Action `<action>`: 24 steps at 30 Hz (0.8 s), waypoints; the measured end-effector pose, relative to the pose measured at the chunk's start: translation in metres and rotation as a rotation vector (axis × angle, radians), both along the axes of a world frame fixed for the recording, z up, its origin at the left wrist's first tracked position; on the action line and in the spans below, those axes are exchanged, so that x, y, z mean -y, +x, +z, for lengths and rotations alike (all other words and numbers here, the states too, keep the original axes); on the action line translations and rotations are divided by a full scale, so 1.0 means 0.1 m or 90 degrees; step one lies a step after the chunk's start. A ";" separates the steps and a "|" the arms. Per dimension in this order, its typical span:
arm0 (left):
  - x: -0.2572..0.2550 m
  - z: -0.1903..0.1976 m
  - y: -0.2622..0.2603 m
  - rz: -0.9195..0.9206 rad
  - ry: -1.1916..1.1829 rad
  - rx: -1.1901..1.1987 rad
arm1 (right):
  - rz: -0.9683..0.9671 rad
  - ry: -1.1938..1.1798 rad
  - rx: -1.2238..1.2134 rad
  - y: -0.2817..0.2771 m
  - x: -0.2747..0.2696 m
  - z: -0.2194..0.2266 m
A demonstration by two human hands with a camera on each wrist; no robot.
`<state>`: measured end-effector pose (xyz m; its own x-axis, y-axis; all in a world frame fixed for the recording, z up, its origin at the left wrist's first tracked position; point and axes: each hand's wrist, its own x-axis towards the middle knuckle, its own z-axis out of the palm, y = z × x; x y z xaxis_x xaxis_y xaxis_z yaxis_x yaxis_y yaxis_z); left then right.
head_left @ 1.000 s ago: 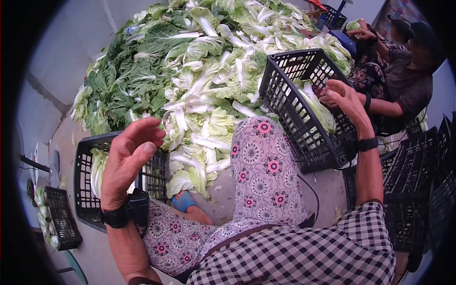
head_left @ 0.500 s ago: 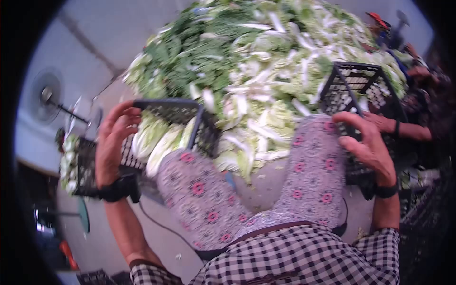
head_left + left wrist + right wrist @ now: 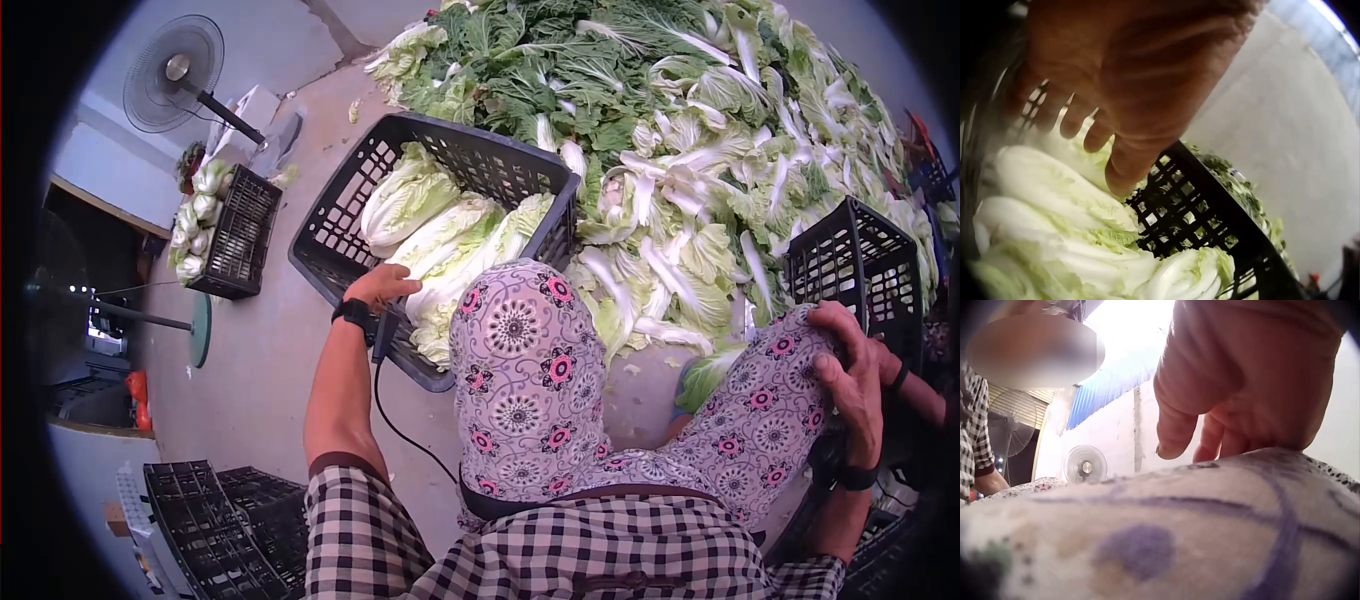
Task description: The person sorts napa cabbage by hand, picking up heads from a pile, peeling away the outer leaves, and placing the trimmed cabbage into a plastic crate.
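In the head view my left hand is over the near left side of a black plastic crate, with several napa cabbages lying in it. The left wrist view shows the fingers loosely bent above the pale cabbages, gripping none of them; the crate's slotted wall is beyond. My right hand is at the right knee, in patterned trousers. Seen from the right wrist, its relaxed fingers rest by the cloth and hold nothing.
A large heap of loose cabbage leaves spreads across the back. Another crate stands at the right, near another person's arm. At left are a filled crate and a fan; stacked crates are lower left.
The head view has swung left, bringing the left crate nearer the middle. My left hand has lowered over its cabbages. My right hand has left the right crate and come to the knee.
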<state>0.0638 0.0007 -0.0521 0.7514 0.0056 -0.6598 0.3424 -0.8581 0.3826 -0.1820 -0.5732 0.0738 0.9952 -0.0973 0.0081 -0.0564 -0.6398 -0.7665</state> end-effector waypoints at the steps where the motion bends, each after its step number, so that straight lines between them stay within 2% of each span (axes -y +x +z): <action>1: 0.07 0.01 0.00 -0.053 -0.006 -0.038 | 0.003 0.001 -0.010 0.02 -0.01 0.00; 3: 0.25 -0.02 0.00 -0.152 -0.013 -0.130 | -0.007 0.029 -0.007 0.03 -0.05 0.01; 6: 0.45 -0.11 -0.16 -0.302 0.064 -0.149 | -0.003 0.027 0.009 0.03 -0.05 0.04; 8: 0.44 -0.18 -0.14 -0.366 0.117 -0.137 | -0.018 0.033 0.013 0.01 -0.06 0.07; 10: 0.43 -0.21 -0.14 -0.389 0.115 -0.142 | 0.022 -0.058 0.036 -0.01 0.03 0.02; 12: 0.40 -0.23 -0.14 -0.381 0.122 -0.147 | 0.037 -0.103 0.045 -0.07 0.12 -0.04; 15: 0.42 -0.21 -0.10 -0.342 0.112 -0.147 | 0.068 -0.085 0.111 -0.10 0.24 -0.14; 20: 0.40 -0.02 0.00 -0.248 0.075 -0.109 | 0.063 -0.092 0.143 -0.16 0.28 -0.20; 24: 0.46 -0.02 0.05 -0.207 0.041 -0.081 | 0.060 -0.094 0.150 -0.18 0.31 -0.26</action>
<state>0.0691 -0.0456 -0.0544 0.6320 -0.1757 -0.7548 0.0886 -0.9512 0.2956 -0.1997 -0.6041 0.0477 0.9687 0.0157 0.2477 0.1780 -0.7396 -0.6491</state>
